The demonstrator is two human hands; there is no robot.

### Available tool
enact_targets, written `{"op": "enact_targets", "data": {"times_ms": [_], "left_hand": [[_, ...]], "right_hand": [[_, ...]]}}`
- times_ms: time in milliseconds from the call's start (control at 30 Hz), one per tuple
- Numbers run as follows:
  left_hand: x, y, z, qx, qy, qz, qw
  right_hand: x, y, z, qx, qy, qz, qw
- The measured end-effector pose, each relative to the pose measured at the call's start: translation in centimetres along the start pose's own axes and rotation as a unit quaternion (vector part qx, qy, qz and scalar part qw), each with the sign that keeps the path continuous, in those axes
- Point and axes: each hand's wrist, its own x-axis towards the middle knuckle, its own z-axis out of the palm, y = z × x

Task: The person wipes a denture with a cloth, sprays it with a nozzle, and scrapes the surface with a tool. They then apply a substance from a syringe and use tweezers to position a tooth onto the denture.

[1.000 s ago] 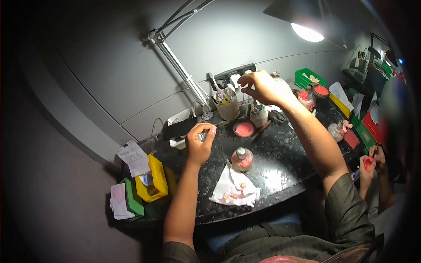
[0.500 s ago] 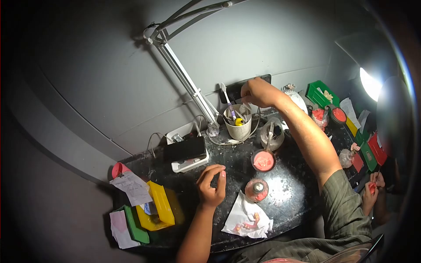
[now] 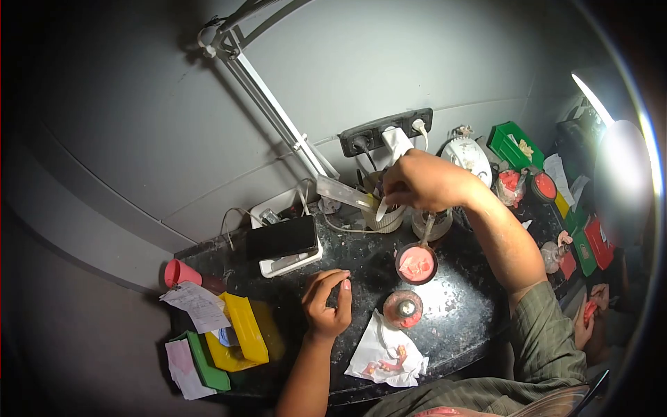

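Note:
My right hand (image 3: 424,182) is closed on a long translucent strip (image 3: 345,192), blurred, that sticks out to the left over the white ribbed cup (image 3: 386,221). A small white blade-like piece (image 3: 381,209) shows just below my fingers. The hand hides much of the cup. My left hand (image 3: 328,306) rests on the dark bench, fingers loosely curled, thumb apart, holding nothing. Right of it stands a glass jar with a pale knob (image 3: 403,309). Beyond that is a bowl of pink material (image 3: 416,264). Small pink and yellowish pieces (image 3: 389,364) lie on a white paper (image 3: 369,349).
A black phone (image 3: 281,238) lies over a white tray (image 3: 292,266). Yellow (image 3: 244,333) and green bins (image 3: 212,368) with papers stand at left, near a pink cup (image 3: 182,273). A lamp arm (image 3: 267,97) rises behind. At right, another person's hands (image 3: 589,316) hold something red.
My right hand has come up out of the cup with the translucent strip, drawing nearer. My left hand stays on the bench. The camera view has shifted somewhat.

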Motion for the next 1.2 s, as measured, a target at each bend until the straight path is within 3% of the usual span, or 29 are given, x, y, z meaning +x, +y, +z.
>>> {"op": "enact_targets", "data": {"times_ms": [200,300,400,533,633,700,733,800,1000,1200], "left_hand": [[0.0,0.3,0.4,-0.014,-0.001,-0.034,0.999],[1.8,1.2,1.7,-0.105,0.028,-0.148,0.983],[5.1,0.8,3.1,-0.124,-0.058,-0.142,0.980],[9.5,1.4,5.9,-0.266,-0.057,-0.159,0.949],[8.7,-1.1,6.8,-0.182,-0.091,-0.131,0.970],[8.0,-0.5,6.7,-0.124,-0.040,-0.057,0.990],[7.6,-0.5,6.8,-0.127,-0.041,-0.061,0.989],[6.9,-0.8,6.6,-0.119,-0.002,-0.064,0.991],[6.1,-1.6,6.3,-0.151,0.018,-0.090,0.984],[6.2,-1.4,6.2,-0.114,0.020,-0.074,0.991]], "right_hand": [[-2.1,-0.4,0.3,-0.025,-0.020,-0.030,0.999],[-3.0,0.1,0.3,0.024,-0.001,-0.016,1.000],[-3.3,0.1,0.6,0.040,0.014,-0.066,0.997],[-4.0,-1.1,-0.1,0.015,-0.061,-0.030,0.998],[-4.7,-0.9,0.0,0.011,-0.077,-0.038,0.996],[-4.9,-1.1,-0.4,0.024,-0.073,-0.029,0.997],[-4.9,-0.9,-0.6,0.026,-0.076,-0.026,0.996],[-4.6,-0.8,-1.0,0.035,-0.039,-0.056,0.997],[-3.6,-1.6,-0.4,-0.003,0.156,0.015,0.988],[-4.0,-2.9,-0.2,-0.024,0.235,0.038,0.971]]}}
